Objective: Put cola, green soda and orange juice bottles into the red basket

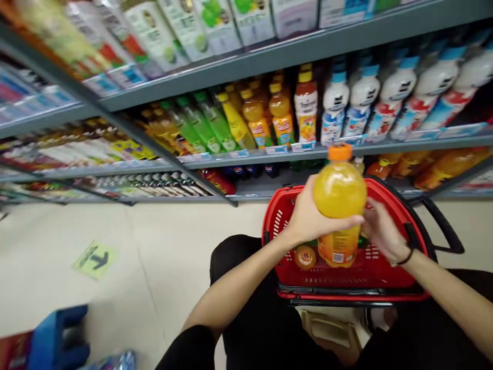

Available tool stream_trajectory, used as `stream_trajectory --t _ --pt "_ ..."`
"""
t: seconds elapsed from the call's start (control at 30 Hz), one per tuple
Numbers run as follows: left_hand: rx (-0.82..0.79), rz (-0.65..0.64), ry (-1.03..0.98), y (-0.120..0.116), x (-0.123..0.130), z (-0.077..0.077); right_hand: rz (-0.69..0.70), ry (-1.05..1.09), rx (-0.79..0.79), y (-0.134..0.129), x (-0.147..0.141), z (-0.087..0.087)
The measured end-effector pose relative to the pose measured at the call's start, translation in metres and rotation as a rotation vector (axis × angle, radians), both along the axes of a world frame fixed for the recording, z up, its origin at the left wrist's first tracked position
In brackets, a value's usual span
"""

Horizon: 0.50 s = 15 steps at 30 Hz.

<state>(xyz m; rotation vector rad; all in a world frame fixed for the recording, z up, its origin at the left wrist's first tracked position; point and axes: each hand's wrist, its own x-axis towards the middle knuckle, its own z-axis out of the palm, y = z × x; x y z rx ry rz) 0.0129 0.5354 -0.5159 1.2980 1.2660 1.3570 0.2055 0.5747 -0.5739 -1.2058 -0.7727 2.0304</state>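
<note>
A large bottle of orange drink (339,192) with an orange cap is held upright over a red shopping basket (304,293). My left hand (314,218) is wrapped round its middle from the left, the thumb lying across the front. On the other side my right hand (385,228), with a dark band at the wrist, is closed against the bottle; its fingertips are partly hidden behind it. In the basket, left of the bottle's base, lies a round item with an orange top (305,257). Something green shows behind the bottle.
Ahead runs a drinks shelf (246,159) with several rows of bottles. The basket's black handle (442,226) sticks out to the right. A yellow arrow sign (95,259) is on the floor, and a blue object (59,336) stands at lower left.
</note>
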Motion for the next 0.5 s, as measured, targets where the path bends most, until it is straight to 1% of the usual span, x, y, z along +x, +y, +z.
stream_trajectory --t 0.03,0.07,0.17,0.27,0.37,0.43,0.5 --pt "-0.029 0.026 -0.034 0.005 -0.001 0.001 0.055 0.066 -0.123 -0.009 -0.004 -0.005" --pt "-0.062 0.047 -0.063 0.008 -0.001 0.003 0.082 0.134 -0.187 -0.017 -0.010 -0.009" --pt "-0.130 0.080 -0.132 0.013 0.003 0.005 0.130 0.263 -0.298 -0.034 -0.029 -0.018" --pt "-0.131 0.077 -0.158 0.012 0.005 -0.003 0.077 0.275 -0.337 -0.039 -0.033 -0.027" --pt "-0.109 0.013 -0.205 0.010 0.001 -0.010 -0.011 0.235 -0.324 -0.042 -0.028 -0.042" --pt "-0.082 -0.034 -0.203 0.009 -0.003 -0.009 -0.031 0.203 -0.339 -0.048 -0.024 -0.053" --pt "-0.072 -0.083 -0.158 0.010 -0.007 -0.005 -0.018 0.167 -0.357 -0.056 -0.022 -0.064"
